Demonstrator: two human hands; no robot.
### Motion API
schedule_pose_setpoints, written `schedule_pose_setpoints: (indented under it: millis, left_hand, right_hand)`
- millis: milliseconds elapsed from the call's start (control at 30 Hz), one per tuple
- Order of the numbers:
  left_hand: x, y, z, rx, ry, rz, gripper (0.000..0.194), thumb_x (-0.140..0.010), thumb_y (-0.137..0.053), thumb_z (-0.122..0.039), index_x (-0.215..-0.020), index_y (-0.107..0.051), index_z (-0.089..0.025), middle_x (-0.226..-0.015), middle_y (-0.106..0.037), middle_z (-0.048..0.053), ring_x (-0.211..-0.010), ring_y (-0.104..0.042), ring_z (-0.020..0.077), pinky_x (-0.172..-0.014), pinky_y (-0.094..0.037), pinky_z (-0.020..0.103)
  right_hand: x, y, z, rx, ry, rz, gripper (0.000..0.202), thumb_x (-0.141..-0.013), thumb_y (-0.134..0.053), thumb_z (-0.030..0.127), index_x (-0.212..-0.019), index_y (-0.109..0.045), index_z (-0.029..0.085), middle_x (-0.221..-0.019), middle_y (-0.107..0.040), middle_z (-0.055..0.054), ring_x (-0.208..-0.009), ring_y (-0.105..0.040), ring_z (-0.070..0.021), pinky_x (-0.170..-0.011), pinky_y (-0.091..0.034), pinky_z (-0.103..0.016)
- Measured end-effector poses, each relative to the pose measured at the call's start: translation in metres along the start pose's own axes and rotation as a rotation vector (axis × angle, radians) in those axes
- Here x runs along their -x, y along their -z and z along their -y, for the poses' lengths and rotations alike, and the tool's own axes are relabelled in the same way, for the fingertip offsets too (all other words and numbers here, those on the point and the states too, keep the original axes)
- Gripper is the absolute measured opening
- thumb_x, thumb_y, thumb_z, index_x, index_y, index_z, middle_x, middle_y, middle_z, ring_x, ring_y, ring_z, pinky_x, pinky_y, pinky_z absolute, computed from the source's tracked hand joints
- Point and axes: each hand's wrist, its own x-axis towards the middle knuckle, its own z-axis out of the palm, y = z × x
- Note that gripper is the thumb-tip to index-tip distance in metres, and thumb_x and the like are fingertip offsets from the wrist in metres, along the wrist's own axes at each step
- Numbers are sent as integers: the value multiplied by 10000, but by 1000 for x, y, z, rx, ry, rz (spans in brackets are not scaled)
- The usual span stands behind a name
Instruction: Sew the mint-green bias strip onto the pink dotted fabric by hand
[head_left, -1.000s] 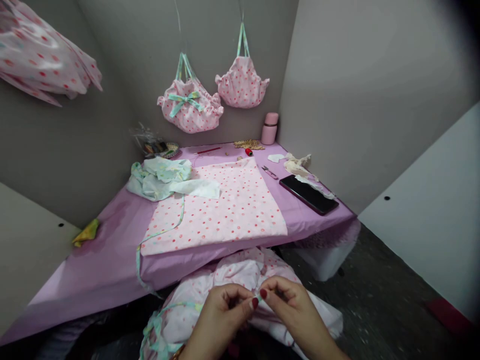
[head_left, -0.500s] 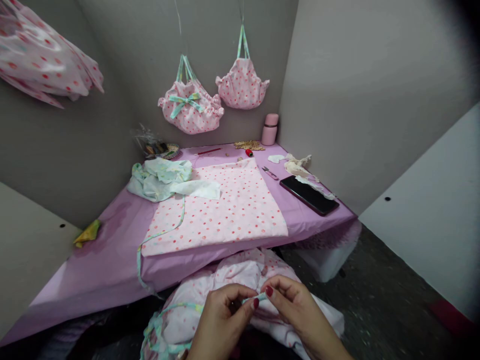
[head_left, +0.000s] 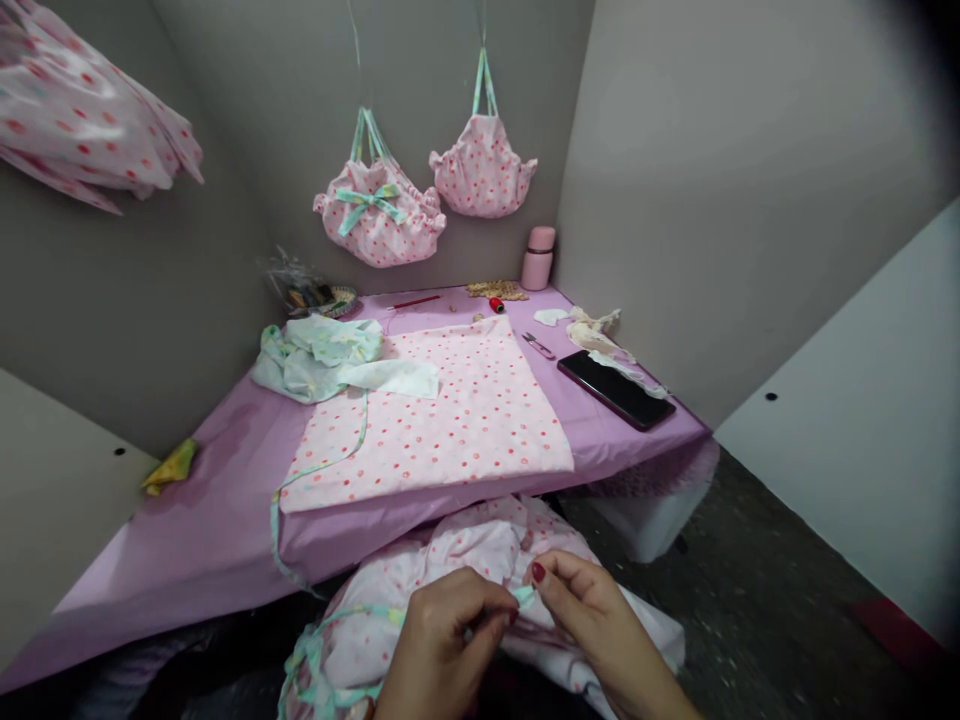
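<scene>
My left hand pinches one end of a narrow mint-green fabric strip between thumb and fingers. My right hand, thumb against fingertips, grips the strip's other side; whether a needle is there is too small to tell. Both hands are over my lap, just above a bunched pink dotted cloth. Mint-green binding is gathered along that cloth's left side. On the table lies a flat pink dotted fabric piece, and a thin green cord trails from it over the front edge.
Crumpled mint fabric covers the flat piece's upper left. Thread snips, a red thread spool, a phone and a pink bottle are on the purple tablecloth. Two dotted pouches hang at the back wall.
My left hand has turned, its fingers folding over the strip so its thumbnail no longer shows. More of the green strip shows between the hands. The right hand has barely moved.
</scene>
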Motion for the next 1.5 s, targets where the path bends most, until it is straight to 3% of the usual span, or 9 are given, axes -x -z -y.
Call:
schedule_pose_setpoints:
  millis: [100, 233, 367, 467, 733, 900, 1033, 1333, 1500]
  left_hand:
    - [1, 0, 2, -48, -68, 0, 177, -800, -528, -57, -752, -666, -158, -659, -646, 26, -617, -596, 121, -581, -415, 177]
    - [0, 1, 0, -102, -134, 14, 185, -838, -508, -95, -770, -669, -156, -660, -644, 40, -614, -595, 130, -564, -411, 185]
    - [0, 1, 0, -139, -129, 45, 192, -860, -494, -116, -800, -673, -150, -684, -661, 55, -640, -608, 141, -581, -423, 193]
    - [1, 1, 2, -148, -137, 49, 191, -863, -494, -117, -806, -673, -151, -690, -667, 57, -652, -612, 146, -592, -425, 198]
    - [1, 0, 1, -151, -144, 69, 193, -861, -494, -111, -800, -673, -150, -678, -665, 56, -643, -611, 147, -587, -422, 201]
    - [3, -1, 1, -134, -41, 52, 120, -807, -569, -116, -843, -678, -151, -725, -688, 54, -661, -627, 153, -614, -454, 202]
    - [3, -1, 0, -60, 122, 0, 286, -750, -644, -169, -1035, -667, -167, -799, -719, 59, -696, -649, 173, -640, -494, 218]
    - [-4, -1, -8, 110, 280, 20, 143, -779, -607, -204, -774, -745, -168, -701, -733, 58, -624, -648, 171, -586, -475, 204]
    - [-4, -1, -10, 121, 292, 15, 157, -787, -593, -213, -765, -742, -167, -685, -725, 56, -620, -639, 172, -568, -455, 200]
  right_hand:
    - [1, 2, -1, 20, -22, 28, 406, -796, -513, 565, -664, -496, 182, -552, -299, 73, -480, -195, -93, -426, -175, -219]
    - [2, 5, 0, 92, -41, 60, 420, -771, -545, 568, -633, -486, 176, -564, -321, 63, -507, -237, -98, -448, -199, -218]
    - [2, 5, -1, 146, -41, 52, 448, -767, -527, 589, -591, -452, 184, -574, -329, 51, -535, -276, -110, -477, -236, -223]
    - [3, 4, -2, 127, -93, 68, 455, -753, -519, 613, -592, -454, 192, -530, -293, 69, -477, -221, -97, -429, -180, -225]
    - [3, 4, 4, 90, -71, 53, 310, -727, -639, 437, -620, -589, 150, -562, -451, 40, -524, -367, -108, -484, -272, -214]
    - [4, 6, 7, 126, -1, 45, 205, -721, -658, 345, -641, -640, 157, -592, -552, 16, -579, -483, -138, -555, -362, -231]
    - [6, 4, 10, 213, 49, 11, 176, -738, -637, 314, -647, -661, 165, -589, -580, 4, -575, -509, -150, -552, -384, -240]
    - [6, 5, 10, 197, 83, 8, 274, -788, -579, 394, -655, -639, 162, -604, -566, -7, -593, -509, -152, -563, -398, -245]
    - [6, 3, 6, 227, 31, -2, 226, -701, -673, 376, -746, -660, 154, -605, -572, -5, -560, -496, -149, -535, -391, -248]
